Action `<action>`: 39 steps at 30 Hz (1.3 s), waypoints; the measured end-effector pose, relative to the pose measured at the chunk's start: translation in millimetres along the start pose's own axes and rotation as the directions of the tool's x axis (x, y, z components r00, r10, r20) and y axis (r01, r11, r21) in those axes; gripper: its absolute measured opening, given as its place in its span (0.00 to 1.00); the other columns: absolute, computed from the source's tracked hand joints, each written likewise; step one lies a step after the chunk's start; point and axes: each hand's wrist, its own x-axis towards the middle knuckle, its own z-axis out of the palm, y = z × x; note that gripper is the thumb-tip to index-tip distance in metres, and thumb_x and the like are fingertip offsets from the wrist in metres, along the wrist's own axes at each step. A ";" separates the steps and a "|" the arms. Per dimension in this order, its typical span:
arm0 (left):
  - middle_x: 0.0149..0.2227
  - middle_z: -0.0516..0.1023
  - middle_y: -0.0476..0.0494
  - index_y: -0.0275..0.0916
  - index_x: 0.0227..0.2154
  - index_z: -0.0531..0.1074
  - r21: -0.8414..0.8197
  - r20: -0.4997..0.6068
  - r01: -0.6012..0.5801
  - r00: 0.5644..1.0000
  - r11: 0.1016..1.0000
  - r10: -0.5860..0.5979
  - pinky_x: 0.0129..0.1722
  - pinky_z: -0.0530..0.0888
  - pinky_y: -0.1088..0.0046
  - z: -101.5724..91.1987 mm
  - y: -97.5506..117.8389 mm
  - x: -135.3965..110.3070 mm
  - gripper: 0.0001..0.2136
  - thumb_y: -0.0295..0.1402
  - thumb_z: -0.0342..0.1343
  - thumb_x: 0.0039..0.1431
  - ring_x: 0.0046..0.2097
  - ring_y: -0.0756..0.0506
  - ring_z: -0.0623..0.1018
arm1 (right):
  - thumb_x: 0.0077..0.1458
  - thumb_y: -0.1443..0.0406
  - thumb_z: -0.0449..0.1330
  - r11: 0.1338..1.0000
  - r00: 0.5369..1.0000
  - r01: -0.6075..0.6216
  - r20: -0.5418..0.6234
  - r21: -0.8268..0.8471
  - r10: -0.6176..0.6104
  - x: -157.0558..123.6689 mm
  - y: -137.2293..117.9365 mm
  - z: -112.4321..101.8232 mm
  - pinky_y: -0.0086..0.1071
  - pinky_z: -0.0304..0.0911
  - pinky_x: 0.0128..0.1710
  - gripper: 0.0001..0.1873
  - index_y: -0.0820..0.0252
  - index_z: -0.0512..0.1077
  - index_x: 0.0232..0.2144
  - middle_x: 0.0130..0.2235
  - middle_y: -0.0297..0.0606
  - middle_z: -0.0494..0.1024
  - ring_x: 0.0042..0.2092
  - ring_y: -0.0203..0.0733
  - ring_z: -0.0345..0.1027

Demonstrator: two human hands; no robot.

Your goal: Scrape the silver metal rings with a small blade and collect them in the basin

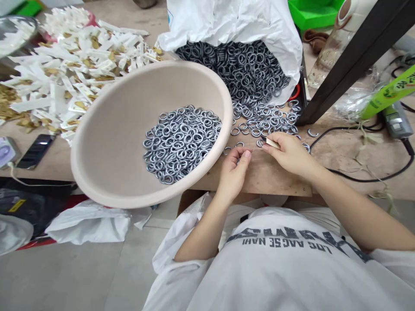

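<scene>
R hand (290,154) half closed, thumb + index pinching a small flat cream-coloured strip (273,143) near its end, other fingers curled loosely below. L hand (232,175) nearly shut, thumb & fingertips drawn together just beside the strip, w/ what looks like a small silver metal ring (239,160) at the tips; mostly hidden, can't tell if it's actually gripped. Both hands sit close together, low over the edge of a brown wooden workbench (269,179), a good set-up: short fingertip pinch, forearms low, little room for wobble, work held clear of the heap. Just ahead, loose silver-grey metal rings (262,123) lie spilled on the board, a few apart from the rest near the fingers. Left of the hands, a wide round beige bowl (106,147), tilted up, its rim just beside L hand, holds a heap of bright silver rings (181,142). Behind it, a crumpled white plastic sack (227,21) lies open on darker grey rings (233,65). Far left, big pile of white plastic strips w/ gold-coloured bits (78,69), black smartphone (35,151) near it. On the right, a thick black bar (350,65) and a black power cord (356,172). Below the hands, the person's white printed T-shirt (279,263).
</scene>
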 end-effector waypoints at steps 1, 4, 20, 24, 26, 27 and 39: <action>0.30 0.72 0.50 0.38 0.38 0.76 0.021 0.038 -0.023 0.999 1.000 0.022 0.23 0.61 0.79 5.5 -2.3 -0.9 0.14 0.45 0.63 0.60 0.26 0.55 0.64 | 0.64 0.59 0.57 0.977 1.000 -0.024 -0.003 0.212 0.025 -6.2 -2.8 1.1 0.33 0.56 0.34 0.10 0.58 0.71 0.35 0.32 0.35 0.73 0.33 0.40 0.64; 0.28 0.70 0.51 0.39 0.36 0.73 0.006 0.108 -0.075 0.991 0.997 0.074 0.23 0.60 0.78 22.6 -8.7 -6.5 0.17 0.50 0.57 0.64 0.26 0.54 0.64 | 0.63 0.56 0.59 0.756 0.995 -0.073 -0.003 0.650 0.099 -25.2 -12.8 9.3 0.32 0.60 0.34 0.11 0.57 0.70 0.36 0.31 0.31 0.72 0.31 0.37 0.63; 0.20 0.53 0.57 0.39 0.24 0.60 -0.279 0.117 0.184 0.981 0.942 -0.157 0.18 0.50 0.81 42.6 -0.7 -19.1 0.23 0.50 0.64 0.56 0.21 0.56 0.52 | 0.66 0.54 0.56 0.965 0.990 0.099 -0.124 0.243 -0.070 -53.9 -15.9 -0.3 0.34 0.56 0.35 0.14 0.56 0.69 0.33 0.31 0.34 0.70 0.34 0.39 0.63; 0.22 0.58 0.56 0.38 0.26 0.63 -0.265 0.040 0.128 0.992 0.956 -0.122 0.21 0.56 0.80 41.2 -2.5 -19.8 0.22 0.50 0.66 0.54 0.23 0.55 0.57 | 0.68 0.54 0.53 0.978 0.980 0.199 -0.030 0.059 -0.197 -61.2 -21.2 -4.2 0.35 0.54 0.35 0.16 0.56 0.68 0.31 0.32 0.36 0.70 0.33 0.40 0.62; 0.23 0.59 0.55 0.38 0.26 0.63 -0.263 0.034 0.127 0.992 0.956 -0.122 0.21 0.57 0.80 40.8 -3.8 -20.2 0.22 0.51 0.66 0.53 0.23 0.55 0.58 | 0.68 0.54 0.52 0.978 0.979 0.206 -0.012 0.029 -0.206 -62.9 -23.4 -2.6 0.35 0.54 0.35 0.16 0.56 0.67 0.31 0.32 0.36 0.69 0.34 0.40 0.62; 0.23 0.59 0.55 0.38 0.26 0.63 -0.265 0.037 0.131 0.991 0.955 -0.126 0.21 0.57 0.80 40.6 -4.2 -20.5 0.23 0.51 0.66 0.53 0.23 0.55 0.58 | 0.68 0.55 0.53 0.978 0.978 0.208 -0.005 0.017 -0.207 -63.4 -24.0 -1.7 0.35 0.54 0.35 0.16 0.56 0.67 0.31 0.32 0.36 0.69 0.34 0.40 0.62; 0.19 0.54 0.58 0.40 0.24 0.58 -0.334 0.312 0.324 0.924 0.885 -0.221 0.17 0.51 0.82 20.0 0.9 -32.8 0.21 0.45 0.63 0.58 0.19 0.57 0.53 | 0.67 0.52 0.53 0.985 0.995 -0.016 -0.096 -0.172 0.000 -19.8 4.7 -4.6 0.34 0.51 0.32 0.18 0.57 0.71 0.32 0.33 0.36 0.74 0.34 0.43 0.67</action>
